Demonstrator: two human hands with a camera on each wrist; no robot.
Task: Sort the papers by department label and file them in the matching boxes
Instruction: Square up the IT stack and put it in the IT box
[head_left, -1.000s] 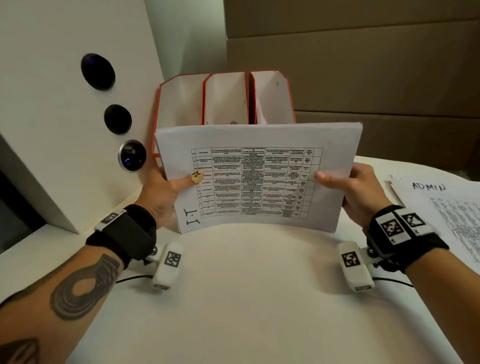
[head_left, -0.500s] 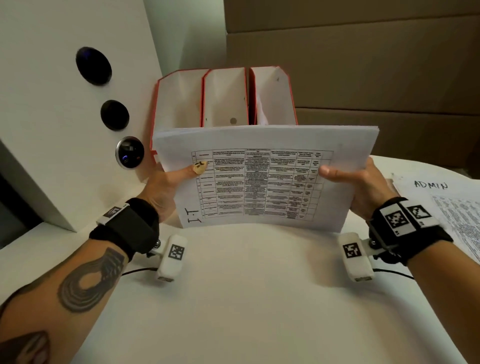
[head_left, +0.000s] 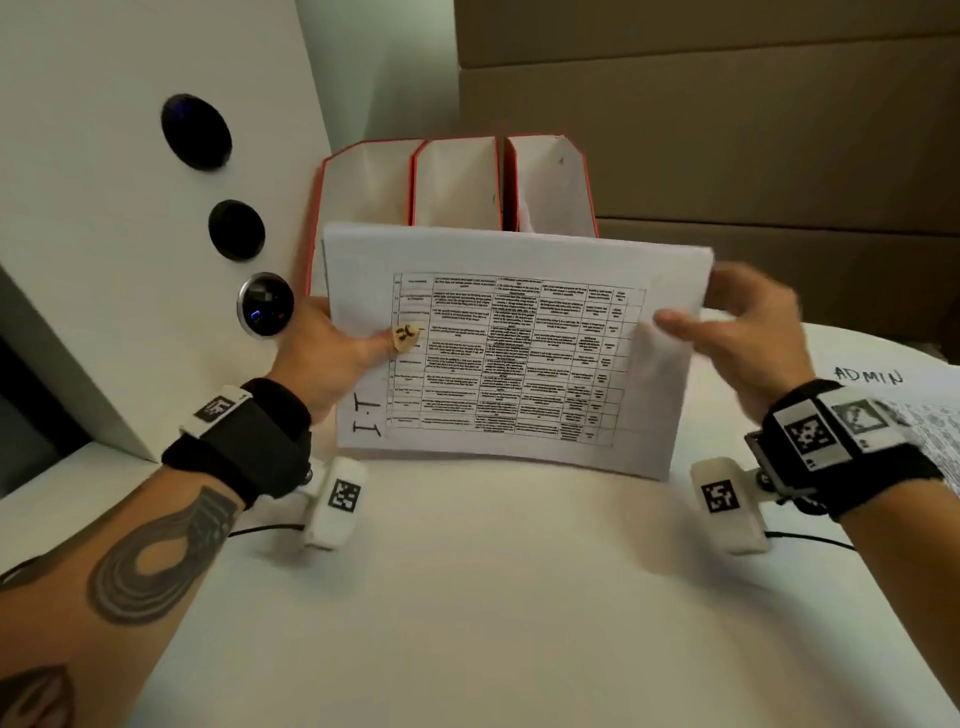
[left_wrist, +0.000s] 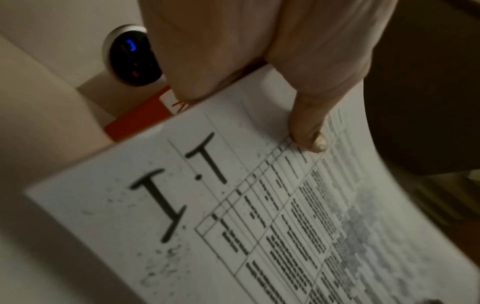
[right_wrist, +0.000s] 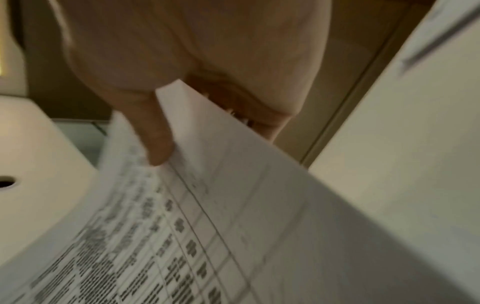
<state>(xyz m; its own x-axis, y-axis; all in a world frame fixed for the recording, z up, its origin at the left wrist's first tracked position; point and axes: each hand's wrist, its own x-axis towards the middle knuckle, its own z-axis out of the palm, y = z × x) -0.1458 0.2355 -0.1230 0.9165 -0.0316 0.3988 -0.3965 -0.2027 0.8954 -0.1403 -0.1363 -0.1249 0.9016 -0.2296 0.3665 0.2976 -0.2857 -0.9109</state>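
Observation:
A stack of printed papers (head_left: 519, 353) marked "I.T" stands on its long edge on the white table (head_left: 519, 597), facing me. My left hand (head_left: 363, 338) pinches its left edge, thumb on the front sheet, as the left wrist view shows on the stack (left_wrist: 233, 205). My right hand (head_left: 696, 312), blurred, holds the right edge high up, thumb in front and fingers behind; the right wrist view shows the same hold on the stack (right_wrist: 233, 226). Three red-edged file boxes (head_left: 457, 182) stand side by side right behind the stack, their lower parts hidden.
A sheet marked "ADMIN" (head_left: 883, 395) lies on the table at the right edge. A white slanted panel (head_left: 104, 260) with round black lenses rises on the left, close to my left hand. Brown cardboard boxes (head_left: 727, 130) form the back wall.
My right hand has slid up the stack's right edge and blurs with motion. The stack swung slightly right, then back. My left hand keeps its hold.

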